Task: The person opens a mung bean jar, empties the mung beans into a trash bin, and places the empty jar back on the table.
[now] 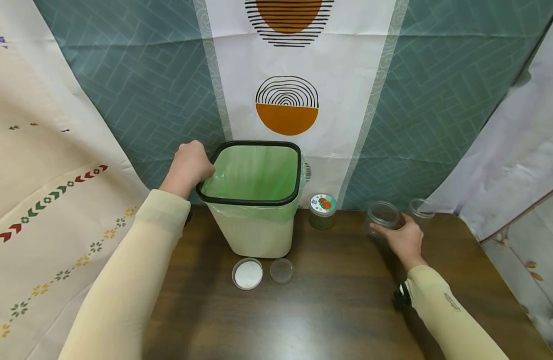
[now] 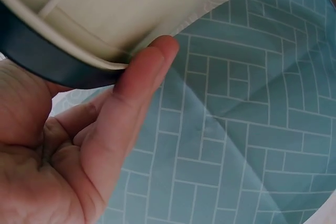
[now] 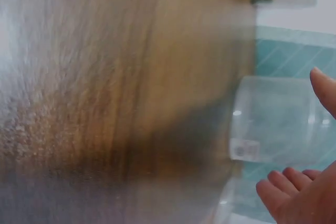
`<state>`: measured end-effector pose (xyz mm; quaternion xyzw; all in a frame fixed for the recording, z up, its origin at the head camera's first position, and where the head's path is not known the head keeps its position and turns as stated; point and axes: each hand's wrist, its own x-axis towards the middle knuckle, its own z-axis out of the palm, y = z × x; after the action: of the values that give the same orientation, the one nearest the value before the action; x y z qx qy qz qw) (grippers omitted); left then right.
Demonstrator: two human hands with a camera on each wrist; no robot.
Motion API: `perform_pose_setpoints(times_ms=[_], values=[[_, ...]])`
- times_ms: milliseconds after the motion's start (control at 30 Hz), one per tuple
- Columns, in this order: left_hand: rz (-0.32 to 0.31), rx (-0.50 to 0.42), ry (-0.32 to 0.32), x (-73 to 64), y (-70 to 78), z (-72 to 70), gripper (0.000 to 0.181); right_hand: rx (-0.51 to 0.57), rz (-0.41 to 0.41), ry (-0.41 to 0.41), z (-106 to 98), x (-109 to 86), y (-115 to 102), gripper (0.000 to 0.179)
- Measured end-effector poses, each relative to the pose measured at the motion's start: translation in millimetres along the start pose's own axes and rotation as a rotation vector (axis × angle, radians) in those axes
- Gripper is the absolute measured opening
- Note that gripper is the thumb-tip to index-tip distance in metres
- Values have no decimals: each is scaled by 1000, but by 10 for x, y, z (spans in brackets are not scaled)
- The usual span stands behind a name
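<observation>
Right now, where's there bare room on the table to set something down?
The widest bare patch of table lies right of the clear disc and left of the right sleeve. A narrower gap separates the lidded jar from the clear jar. Crowded: before the bin, by the white disc, and around the right grip.

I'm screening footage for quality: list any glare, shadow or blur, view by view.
Head: tabletop bears glare near the bottom edge, shadow beside the right arm; left wrist: bin blurred, shadowed beside the fingers; right wrist: tabletop smeared, a shadow reaching the clear container.
</observation>
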<state>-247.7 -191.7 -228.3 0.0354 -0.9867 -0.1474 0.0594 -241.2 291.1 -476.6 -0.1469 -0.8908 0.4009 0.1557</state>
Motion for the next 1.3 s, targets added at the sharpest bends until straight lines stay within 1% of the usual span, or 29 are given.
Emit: perform_pose_setpoints(times_ms=[167,300,367,500,533,600,733,767,833,867,967,1100,1200,1300], values=[[-28,9,3,-49,-42,5,16,61,-30,-1,-61,-48,-140,102],[-16,30,21,-103,-30,16,15,86,-45,16,-137,-68,-247,95],[-2,37,50,-138,-4,32,18,98,-45,25,-180,-76,-297,90],[50,7,138,-241,69,55,27,124,-61,56,-257,-100,-414,79],[67,-2,164,-275,91,58,28,133,-73,62,-274,-110,-449,76],[104,-23,197,-357,138,55,30,150,-103,84,-299,-131,-519,67],[181,-52,242,-520,237,68,15,191,-173,117,-323,-182,-652,51],[198,-64,253,-559,260,78,15,199,-189,124,-321,-195,-679,48],[224,-91,292,-630,302,111,22,216,-221,125,-315,-219,-730,45],[234,-106,316,-663,322,134,22,227,-238,122,-311,-231,-750,43],[290,-158,413,-765,375,227,24,247,-270,106,-294,-261,-790,40],[404,-223,537,-892,445,394,21,241,-307,82,-278,-293,-823,36],[486,-268,599,-981,502,528,20,209,-336,62,-260,-323,-838,35],[560,-294,634,-1083,564,668,18,175,-365,35,-233,-365,-845,35]])
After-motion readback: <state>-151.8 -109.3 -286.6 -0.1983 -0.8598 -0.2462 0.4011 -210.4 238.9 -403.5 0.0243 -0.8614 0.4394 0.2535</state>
